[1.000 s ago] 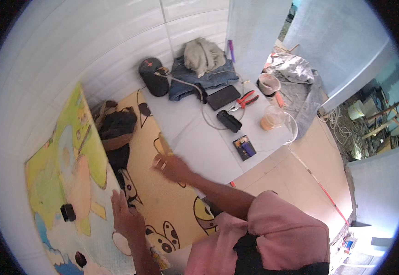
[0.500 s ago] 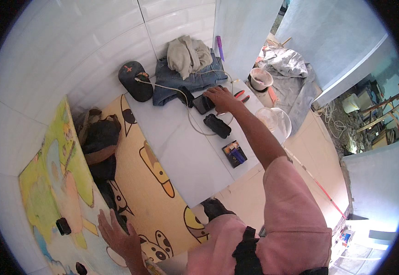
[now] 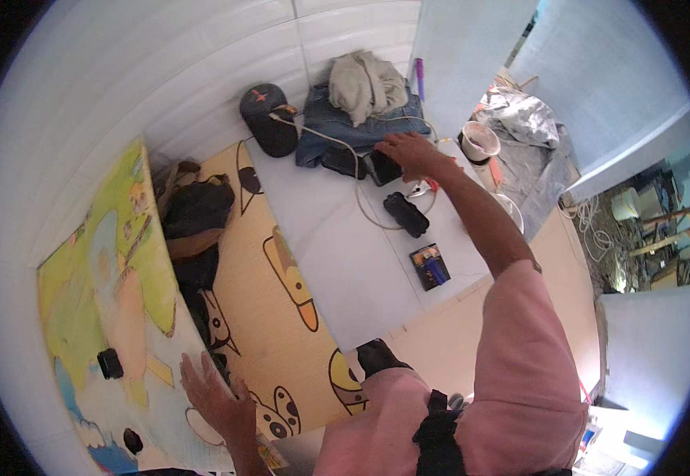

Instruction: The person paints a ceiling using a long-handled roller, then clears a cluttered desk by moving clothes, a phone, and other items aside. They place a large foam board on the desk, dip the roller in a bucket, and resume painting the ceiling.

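Observation:
My left hand [image 3: 218,397] rests at the edge of a cartoon-painted board [image 3: 107,293] at the left, fingers spread and holding nothing. My right hand [image 3: 412,156] grips a black phone [image 3: 384,170] on the white tiled surface [image 3: 353,278]. Beside that hand are a black case or pouch [image 3: 343,163], red-handled pliers [image 3: 428,188], partly hidden, a second small black pouch [image 3: 405,214] and a pale cable [image 3: 358,198]. A small dark pack with a blue item [image 3: 430,266] lies lower on the surface.
Folded jeans [image 3: 313,139], a grey cloth [image 3: 365,87] and a black cap [image 3: 267,119] lie by the tiled wall. Dark bags [image 3: 198,214] sit between the boards. At right are a bucket [image 3: 480,139], a grey sheet [image 3: 539,182], coiled hose [image 3: 591,230] and light panels [image 3: 583,79].
My right hand has moved from over the yellow board up and right onto the phone, closing on it. My left hand stays at the painted board, slightly shifted. The camera view has also shifted.

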`<state>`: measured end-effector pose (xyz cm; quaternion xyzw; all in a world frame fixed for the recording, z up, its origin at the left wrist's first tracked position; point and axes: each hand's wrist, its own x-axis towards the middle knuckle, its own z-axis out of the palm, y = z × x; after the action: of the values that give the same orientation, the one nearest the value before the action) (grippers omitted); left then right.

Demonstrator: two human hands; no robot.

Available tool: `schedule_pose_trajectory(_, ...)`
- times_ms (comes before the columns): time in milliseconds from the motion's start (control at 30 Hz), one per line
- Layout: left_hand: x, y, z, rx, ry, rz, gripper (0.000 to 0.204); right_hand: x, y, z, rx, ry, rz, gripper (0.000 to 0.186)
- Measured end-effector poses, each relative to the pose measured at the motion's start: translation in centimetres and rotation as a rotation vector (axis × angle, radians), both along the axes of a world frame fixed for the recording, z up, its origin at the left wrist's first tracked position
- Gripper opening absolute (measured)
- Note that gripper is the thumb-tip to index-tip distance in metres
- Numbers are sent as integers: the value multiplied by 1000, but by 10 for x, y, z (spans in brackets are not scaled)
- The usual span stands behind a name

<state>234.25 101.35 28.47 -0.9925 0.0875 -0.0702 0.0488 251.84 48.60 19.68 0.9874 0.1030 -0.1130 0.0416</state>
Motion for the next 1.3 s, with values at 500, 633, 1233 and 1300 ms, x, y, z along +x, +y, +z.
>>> schedule_pose_trajectory(500, 14, 11, 7, -294, -78, -29, 65, -84, 311, 6, 462, 2, 467, 94)
schedule_pose_trajectory(633, 13, 17, 13, -291, -74, -23, 64, -56, 397, -52, 300, -7, 729, 71)
schedule_pose_trajectory(1233, 15, 13, 6, -362, -41, -55, 59, 79, 191, 69, 425, -1036, -418, 17)
schedule_pose_trajectory(1300, 13, 14, 1, -324, -28, -17, 58, 78, 183, 62, 370, -977, -384, 15)
